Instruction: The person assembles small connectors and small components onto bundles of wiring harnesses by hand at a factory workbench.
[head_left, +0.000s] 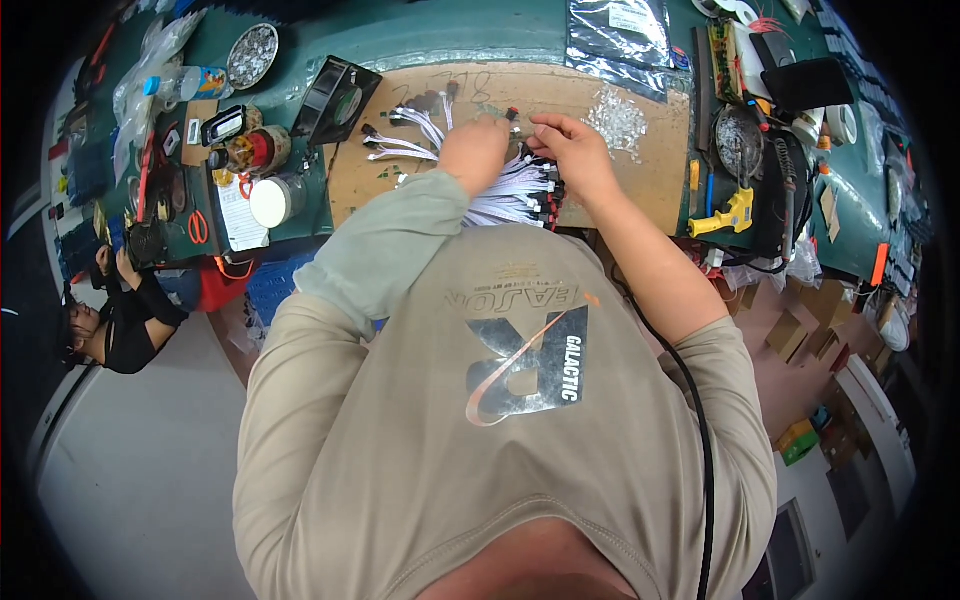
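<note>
Both my hands are close together over a sheet of brown cardboard [380,100] on the bench. My left hand [474,155] is closed, with its fingertips mostly hidden; a small red and black connector [513,114] shows just beyond them. To its right my right hand [577,155] has its fingers curled inward, and what they grip is too small to make out. Below and between the hands lies a thick bundle of white cables [505,204] with black and red connectors at the right end. More white cables [425,127] fan out left of my left hand.
Small clear plastic pieces [615,122] are heaped right of my right hand. A black fan [338,100], a white-lidded jar [270,203] and red scissors [198,227] stand or lie leftward. A yellow glue gun [728,212] lies rightward. At far left another person [130,315] sits.
</note>
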